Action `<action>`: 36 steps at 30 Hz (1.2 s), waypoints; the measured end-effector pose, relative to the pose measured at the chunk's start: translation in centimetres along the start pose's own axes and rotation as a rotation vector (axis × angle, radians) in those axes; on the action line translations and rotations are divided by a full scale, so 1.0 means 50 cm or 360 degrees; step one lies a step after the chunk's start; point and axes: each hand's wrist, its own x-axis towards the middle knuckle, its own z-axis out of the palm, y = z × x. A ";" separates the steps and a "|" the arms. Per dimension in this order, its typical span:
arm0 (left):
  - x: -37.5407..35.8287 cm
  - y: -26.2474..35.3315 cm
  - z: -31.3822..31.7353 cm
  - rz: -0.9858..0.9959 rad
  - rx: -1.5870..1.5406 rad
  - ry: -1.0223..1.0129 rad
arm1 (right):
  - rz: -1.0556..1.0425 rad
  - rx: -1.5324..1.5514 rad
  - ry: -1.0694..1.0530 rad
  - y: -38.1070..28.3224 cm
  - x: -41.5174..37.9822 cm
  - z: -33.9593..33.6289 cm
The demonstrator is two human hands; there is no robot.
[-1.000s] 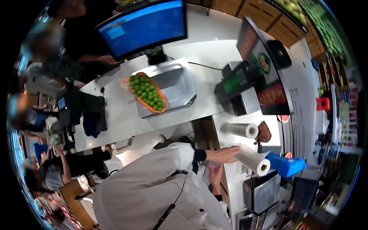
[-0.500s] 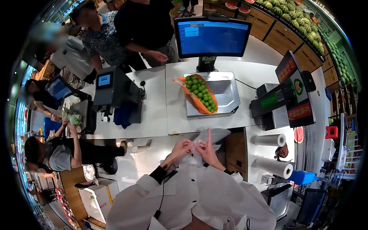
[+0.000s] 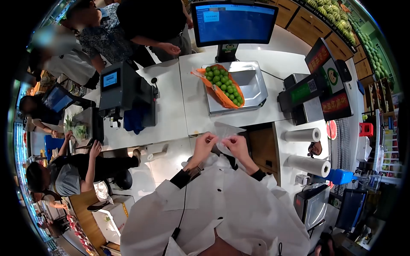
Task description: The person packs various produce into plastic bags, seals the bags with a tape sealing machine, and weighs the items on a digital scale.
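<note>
Left hand and right hand each pinch an edge of the clear bag, apparently spreading it, held above the bench edge, near the scale.

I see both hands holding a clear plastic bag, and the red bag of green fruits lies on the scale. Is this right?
Not quite. In the head view the bag of green fruits on the scale is orange, not red. Both the left hand and right hand do hold the clear plastic bag.
</note>
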 end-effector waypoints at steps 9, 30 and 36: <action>0.026 0.026 0.003 0.0025 0.0113 -0.0002 | 0.0024 0.0294 -0.0122 -0.056 0.025 -0.069; 0.051 0.097 0.070 -0.0254 -0.0210 -0.0210 | 0.0039 0.0415 -0.0405 -0.020 0.062 -0.113; 0.065 0.106 0.078 -0.0182 -0.0170 -0.0164 | 0.0120 0.0839 -0.0484 -0.041 0.064 -0.109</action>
